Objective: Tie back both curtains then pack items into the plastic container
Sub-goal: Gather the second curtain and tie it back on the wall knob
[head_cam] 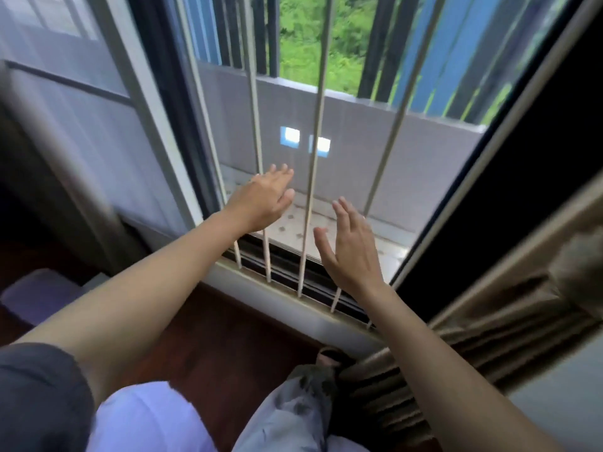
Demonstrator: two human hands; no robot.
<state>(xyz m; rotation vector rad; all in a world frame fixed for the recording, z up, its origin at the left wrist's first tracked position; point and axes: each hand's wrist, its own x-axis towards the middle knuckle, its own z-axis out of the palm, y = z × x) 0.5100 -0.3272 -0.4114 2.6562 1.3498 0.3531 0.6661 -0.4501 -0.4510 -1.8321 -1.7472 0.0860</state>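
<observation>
Both my arms stretch toward the window. My left hand (264,200) and my right hand (352,252) are spread, fingers straight, holding nothing, just in front of the pale vertical bars (319,93). I cannot tell whether either hand touches a bar. The brown pleated curtain (489,321) hangs bunched at my right, beside the window frame and my right forearm. Under me lies a dark red wooden floor (212,347). Beyond the bars are a tiled ledge (293,223), a grey balcony wall (424,164) and green foliage (300,44).
</observation>
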